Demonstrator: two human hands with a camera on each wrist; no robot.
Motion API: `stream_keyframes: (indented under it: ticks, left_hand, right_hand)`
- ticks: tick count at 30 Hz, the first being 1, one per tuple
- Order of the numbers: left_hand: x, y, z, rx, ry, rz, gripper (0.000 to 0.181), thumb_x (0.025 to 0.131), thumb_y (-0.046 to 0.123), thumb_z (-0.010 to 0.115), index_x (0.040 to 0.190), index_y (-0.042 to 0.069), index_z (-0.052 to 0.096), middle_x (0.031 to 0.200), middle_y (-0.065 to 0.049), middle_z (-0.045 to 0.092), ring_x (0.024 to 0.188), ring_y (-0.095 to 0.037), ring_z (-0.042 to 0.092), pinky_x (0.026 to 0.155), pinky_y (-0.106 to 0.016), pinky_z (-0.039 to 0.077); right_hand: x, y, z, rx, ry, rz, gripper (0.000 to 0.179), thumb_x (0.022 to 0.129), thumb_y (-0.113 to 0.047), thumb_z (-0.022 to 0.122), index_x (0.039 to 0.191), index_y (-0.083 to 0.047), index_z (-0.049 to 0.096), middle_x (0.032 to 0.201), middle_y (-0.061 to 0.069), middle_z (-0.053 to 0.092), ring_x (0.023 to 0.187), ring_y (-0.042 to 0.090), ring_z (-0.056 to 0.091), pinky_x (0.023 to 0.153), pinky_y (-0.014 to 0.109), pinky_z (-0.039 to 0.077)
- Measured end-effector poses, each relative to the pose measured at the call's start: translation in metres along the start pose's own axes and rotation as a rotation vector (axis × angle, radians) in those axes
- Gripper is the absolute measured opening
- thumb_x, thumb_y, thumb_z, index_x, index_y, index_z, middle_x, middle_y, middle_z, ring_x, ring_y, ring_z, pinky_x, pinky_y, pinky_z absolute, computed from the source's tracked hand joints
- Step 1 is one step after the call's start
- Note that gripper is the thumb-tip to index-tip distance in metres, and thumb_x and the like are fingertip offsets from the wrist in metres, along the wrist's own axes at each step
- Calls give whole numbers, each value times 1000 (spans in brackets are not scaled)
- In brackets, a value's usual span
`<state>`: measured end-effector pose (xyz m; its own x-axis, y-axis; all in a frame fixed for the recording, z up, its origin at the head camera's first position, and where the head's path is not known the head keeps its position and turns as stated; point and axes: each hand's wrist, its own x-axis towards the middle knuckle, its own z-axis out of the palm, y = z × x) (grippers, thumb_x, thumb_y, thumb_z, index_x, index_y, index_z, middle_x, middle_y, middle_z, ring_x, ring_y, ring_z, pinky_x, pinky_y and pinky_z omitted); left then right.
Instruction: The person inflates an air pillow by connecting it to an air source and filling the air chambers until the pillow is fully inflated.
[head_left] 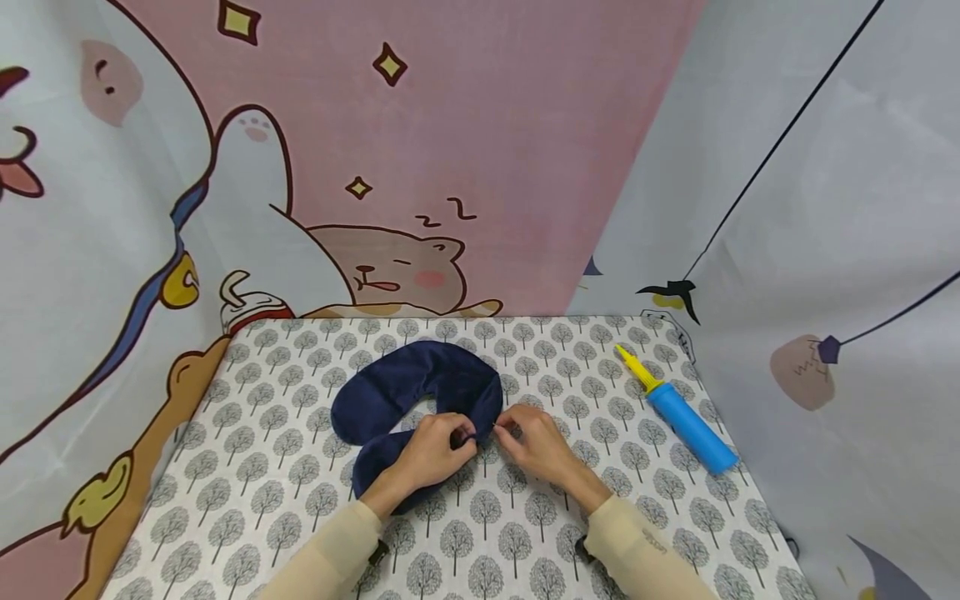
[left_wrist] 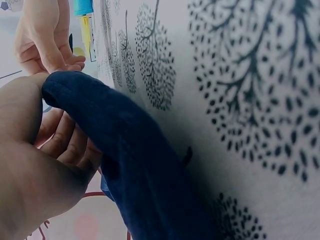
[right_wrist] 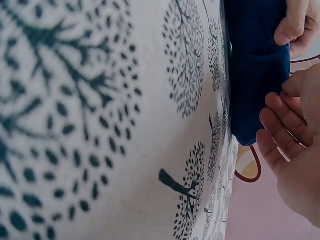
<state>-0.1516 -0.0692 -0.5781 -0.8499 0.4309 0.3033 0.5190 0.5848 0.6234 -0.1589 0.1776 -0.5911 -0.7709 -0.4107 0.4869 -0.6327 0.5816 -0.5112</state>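
A navy, velvety U-shaped neck pillow (head_left: 390, 387) lies on the tree-print cloth, its opening towards the left. My left hand (head_left: 435, 450) grips the pillow's near edge between thumb and curled fingers. At the pillow's right end, my right hand (head_left: 540, 443) pinches at the edge with thumb and index finger, and any small part between those tips is too small to tell. In the right wrist view, the other fingers (right_wrist: 280, 127) are half curled beside the dark fabric (right_wrist: 255, 70). The left wrist view has the pillow's edge (left_wrist: 120, 117) lifted off the cloth.
A blue hand pump (head_left: 692, 427) with a yellow nozzle (head_left: 636, 367) lies on the right of the table. The tree-print cloth (head_left: 255, 500) covers the tabletop. Cartoon-print curtains (head_left: 525, 150) hang behind and on both sides.
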Motion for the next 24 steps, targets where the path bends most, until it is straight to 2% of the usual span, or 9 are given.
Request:
stream_keyframes:
  ticks: [6, 11, 18, 24]
  left_hand:
    - [-4, 3, -1, -16, 3, 31, 9, 91, 8, 83, 98, 14, 82, 89, 3, 77, 78, -6, 68, 74, -21, 57]
    - [-8, 6, -2, -19, -8, 82, 9, 93, 6, 82, 99, 12, 81, 88, 3, 75, 76, -4, 66, 72, -18, 55]
    - [-17, 8, -4, -77, -71, 152, 9, 94, 5, 82, 101, 10, 80, 89, 2, 73, 78, -6, 65, 73, -17, 54]
    - [-27, 8, -7, -104, -163, 165, 9, 96, 7, 83, 102, 12, 80, 91, 3, 74, 82, -3, 65, 77, -15, 55]
  right_hand:
    - [0, 0, -5, 4, 29, -7, 11, 97, -1, 84, 97, -10, 78, 93, 2, 80, 83, 12, 74, 76, 29, 62]
    - [1, 3, -15, 2, 6, -8, 10, 99, -1, 83, 98, -9, 76, 92, 2, 77, 81, 10, 69, 74, 28, 59]
    - [3, 16, -27, -20, -2, 38, 11, 99, 1, 81, 99, -9, 76, 93, 3, 76, 83, 11, 70, 76, 32, 61]
    - [3, 26, -34, -24, -43, 116, 6, 103, -3, 80, 103, -8, 78, 99, 2, 78, 86, 11, 70, 76, 29, 61]
